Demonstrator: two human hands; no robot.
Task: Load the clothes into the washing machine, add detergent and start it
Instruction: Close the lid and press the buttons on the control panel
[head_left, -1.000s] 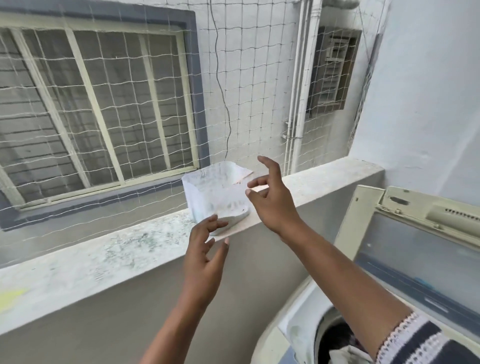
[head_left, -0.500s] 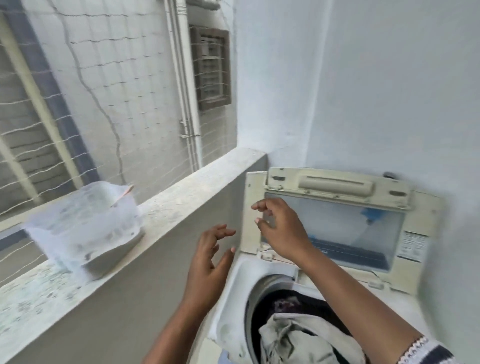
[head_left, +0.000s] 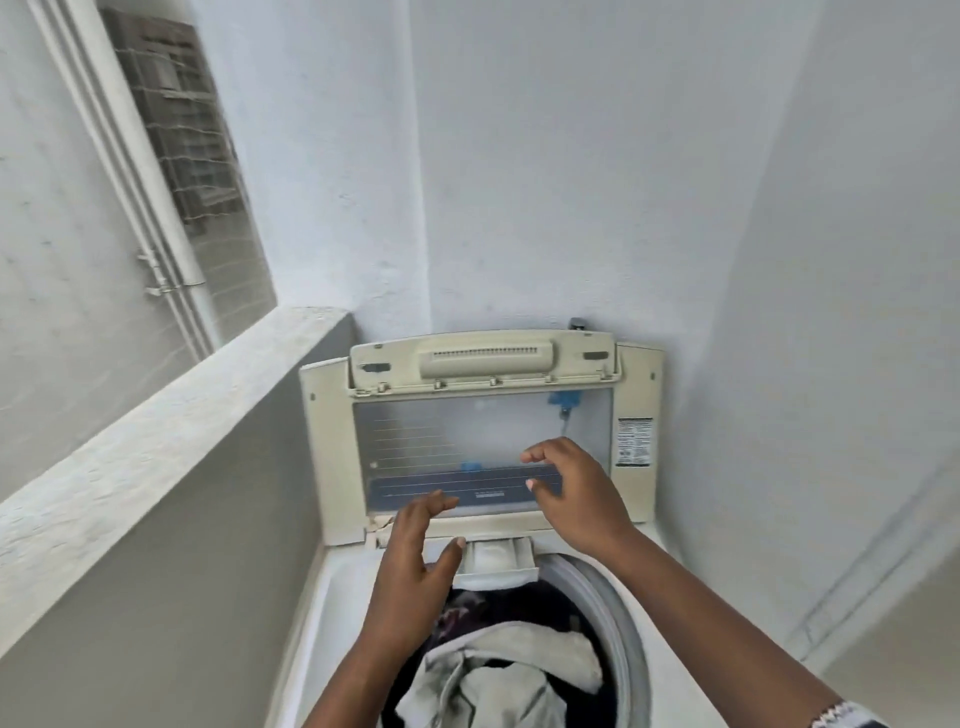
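Note:
A top-loading washing machine (head_left: 332, 587) stands in the corner with its cream lid (head_left: 483, 415) raised against the back wall. Its drum holds clothes (head_left: 514, 670), pale cloth over dark pieces. A small detergent drawer (head_left: 498, 561) with white powder sticks out at the drum's back rim. My left hand (head_left: 415, 566) hovers with relaxed fingers just left of the drawer, thumb close to it, holding nothing. My right hand (head_left: 576, 499) hangs in front of the lid's lower window, fingers loosely curled, empty.
A concrete parapet ledge (head_left: 156, 431) runs along the left, close beside the machine. White walls (head_left: 571, 182) close in behind and on the right. White pipes (head_left: 130, 171) run down the outer wall beyond the ledge.
The view has swung right, from the ledge with the plastic detergent bag to the machine. Both empty hands have moved from the bag to above the drawer and lid.

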